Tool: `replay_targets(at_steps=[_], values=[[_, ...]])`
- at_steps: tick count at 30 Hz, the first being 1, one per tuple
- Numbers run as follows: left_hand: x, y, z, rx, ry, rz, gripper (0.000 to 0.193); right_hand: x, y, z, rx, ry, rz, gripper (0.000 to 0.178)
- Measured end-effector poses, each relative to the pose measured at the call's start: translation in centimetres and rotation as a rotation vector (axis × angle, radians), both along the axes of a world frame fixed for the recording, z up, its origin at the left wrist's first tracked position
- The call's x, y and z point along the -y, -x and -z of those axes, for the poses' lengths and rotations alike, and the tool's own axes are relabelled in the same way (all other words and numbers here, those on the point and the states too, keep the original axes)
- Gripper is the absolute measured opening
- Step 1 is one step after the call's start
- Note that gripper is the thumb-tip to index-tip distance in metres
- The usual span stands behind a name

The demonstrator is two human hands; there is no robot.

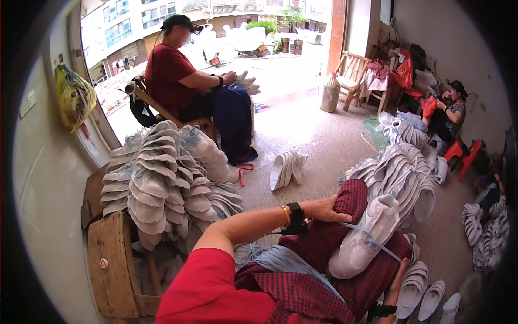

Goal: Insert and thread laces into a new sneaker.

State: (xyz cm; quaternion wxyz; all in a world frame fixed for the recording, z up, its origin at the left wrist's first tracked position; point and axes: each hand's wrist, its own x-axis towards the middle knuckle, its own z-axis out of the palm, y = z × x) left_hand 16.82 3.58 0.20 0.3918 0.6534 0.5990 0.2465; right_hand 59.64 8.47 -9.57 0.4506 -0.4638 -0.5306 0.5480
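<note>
A white shoe (372, 229) lies across my lap on dark red checked cloth (313, 243). Over the shoe runs a light blue strap (369, 239), stretched from one knee to the other. My left hand (324, 209) rests against the left knee, thumb stretched out beside the strap's end; its other fingers are partly hidden by the knee. At the outer side of the right knee is my right hand (398, 278), near the strap's other end. Most of its fingers are out of sight, and whether it grips the strap I cannot tell. Blue cords (286, 262) lie across my waist.
Stacked white shoe uppers (156, 183) sit on a wooden stand (113, 264) at left. More white shoes (399, 170) pile up at right; a small bunch (288, 167) stands on the floor ahead. Two people (170, 81) sit working, one far left, another far right near red stools (467, 154).
</note>
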Motion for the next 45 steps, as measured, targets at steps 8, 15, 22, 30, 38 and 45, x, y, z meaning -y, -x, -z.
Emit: replay_targets(at_steps=[8, 15, 22, 30, 38, 45], values=[[0.5, 0.8, 1.6, -0.038, -0.010, -0.041, 0.132, 2.3, 2.3, -1.7, -0.060, 0.099, 0.004, 0.084], [0.7, 0.5, 0.2, -0.082, 0.044, -0.047, 0.133, 1.6, 2.8, -1.9, 0.054, 0.080, 0.038, 0.083], [1.2, -0.1, -0.6, -0.056, 0.014, -0.052, 0.133, 0.7, 0.6, 1.7, 0.161, 0.060, 0.013, 0.082], [0.5, 0.1, 0.7, -0.016, -0.051, -0.026, 0.130, 1.5, -0.5, 4.4, 0.282, -0.012, 0.037, 0.081], [0.5, -0.6, -1.8, -0.159, 0.103, -0.039, 0.128, -0.7, 0.1, 0.8, 0.436, -0.143, 0.039, 0.079], [0.3, 0.2, -0.8, -0.124, 0.037, -0.028, 0.129, -0.2, 1.8, -9.6, 0.413, -0.751, 0.284, 0.042]])
